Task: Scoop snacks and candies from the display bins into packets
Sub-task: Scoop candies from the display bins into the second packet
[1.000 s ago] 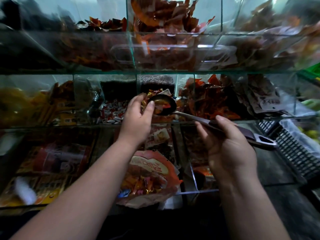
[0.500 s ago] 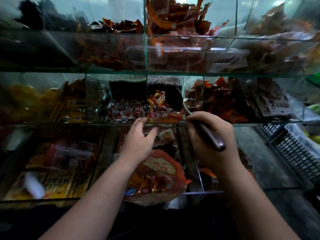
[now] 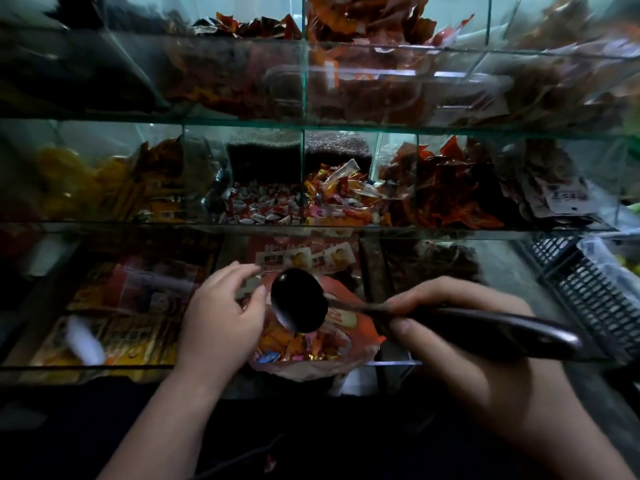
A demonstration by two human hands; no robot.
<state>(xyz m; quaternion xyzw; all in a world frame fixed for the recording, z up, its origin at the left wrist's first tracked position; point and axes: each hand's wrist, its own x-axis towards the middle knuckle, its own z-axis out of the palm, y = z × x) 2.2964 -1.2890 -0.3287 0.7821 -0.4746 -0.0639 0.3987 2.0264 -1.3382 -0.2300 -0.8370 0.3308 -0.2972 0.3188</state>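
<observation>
An open orange packet point(image 3: 360, 327) holding mixed wrapped candies rests at the front of the lowest glass shelf. My right hand point(image 3: 460, 341) grips the dark handle of a metal ladle point(image 3: 299, 301), whose bowl is turned face down right over the packet's mouth. My left hand point(image 3: 221, 317) sits at the packet's left rim with its fingers curled there; whether it pinches the edge is not clear. On the middle shelf, the bin of orange and pink wrapped candies point(image 3: 343, 202) lies straight behind.
Glass dividers point(image 3: 304, 168) split the shelves into bins of red-and-white candies point(image 3: 263, 209), red snack packs point(image 3: 446, 192) and yellow snacks point(image 3: 69, 181). A black plastic crate point(image 3: 588, 299) stands at the right. Flat boxed packets point(image 3: 114, 313) lie in the lower left bin.
My right hand brought the ladle from the middle candy bin down over the packet and turned its bowl over. My left hand dropped from the bin edge to the packet's rim.
</observation>
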